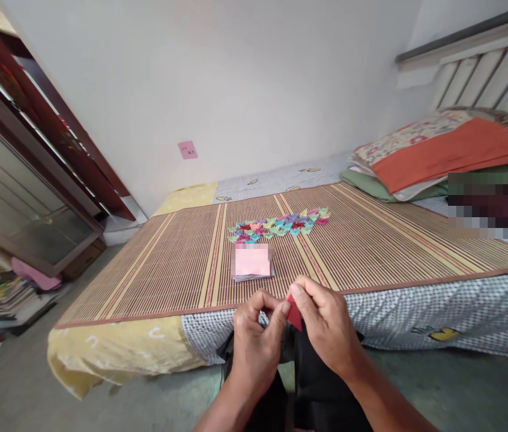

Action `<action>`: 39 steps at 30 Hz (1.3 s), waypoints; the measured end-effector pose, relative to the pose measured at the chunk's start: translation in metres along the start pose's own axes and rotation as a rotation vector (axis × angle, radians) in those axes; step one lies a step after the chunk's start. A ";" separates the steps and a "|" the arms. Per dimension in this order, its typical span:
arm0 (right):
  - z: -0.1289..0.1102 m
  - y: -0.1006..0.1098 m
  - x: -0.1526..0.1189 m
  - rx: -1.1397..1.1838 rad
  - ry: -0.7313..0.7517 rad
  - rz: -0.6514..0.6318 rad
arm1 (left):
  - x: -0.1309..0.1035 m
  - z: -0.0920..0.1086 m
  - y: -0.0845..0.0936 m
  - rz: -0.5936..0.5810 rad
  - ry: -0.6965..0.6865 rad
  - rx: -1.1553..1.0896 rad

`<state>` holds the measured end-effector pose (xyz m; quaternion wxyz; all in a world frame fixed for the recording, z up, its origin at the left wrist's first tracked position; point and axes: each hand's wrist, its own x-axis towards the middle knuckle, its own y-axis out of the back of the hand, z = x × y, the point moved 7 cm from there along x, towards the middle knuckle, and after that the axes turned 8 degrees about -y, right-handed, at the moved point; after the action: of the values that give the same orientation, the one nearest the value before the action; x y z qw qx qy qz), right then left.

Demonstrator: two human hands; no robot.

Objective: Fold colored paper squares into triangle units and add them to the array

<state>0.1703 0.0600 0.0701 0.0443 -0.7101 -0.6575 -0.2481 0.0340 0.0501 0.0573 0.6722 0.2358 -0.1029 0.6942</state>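
Observation:
Between my two hands, above my lap at the bed's front edge, is a small folded piece of red paper [295, 314]. My left hand [259, 333] pinches its left side between thumb and forefinger. On the right side, the thumb and fingers of my right hand [328, 321] close on the same paper. Just beyond my hands a stack of paper sheets [253, 263] lies on the mat, pale pink on top. Behind the stack, several small folded paper pieces [281, 224] in many colours spread in rows.
A striped bamboo mat [164, 264] covers the bed. Pillows [447, 150] and folded bedding lie at the right, by a white headboard [497, 72]. A pink note [187, 150] is stuck on the wall. On the floor at left sits a pile of magazines [8, 297].

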 end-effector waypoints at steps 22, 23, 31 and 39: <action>0.001 -0.011 -0.004 0.030 -0.087 -0.235 | 0.006 -0.032 0.007 0.171 0.244 -0.510; 0.001 -0.012 -0.005 0.023 -0.090 -0.245 | 0.006 -0.032 0.007 0.183 0.247 -0.519; -0.001 -0.010 -0.007 0.049 -0.113 -0.297 | 0.009 -0.025 0.002 0.133 0.299 -0.646; 0.004 -0.003 -0.005 0.367 -0.231 -0.306 | 0.006 -0.022 -0.010 0.027 0.343 -0.759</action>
<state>0.1682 0.0578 0.0634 0.0588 -0.6062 -0.7918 -0.0459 0.0396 0.0666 0.0394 0.7098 -0.1489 -0.2411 0.6449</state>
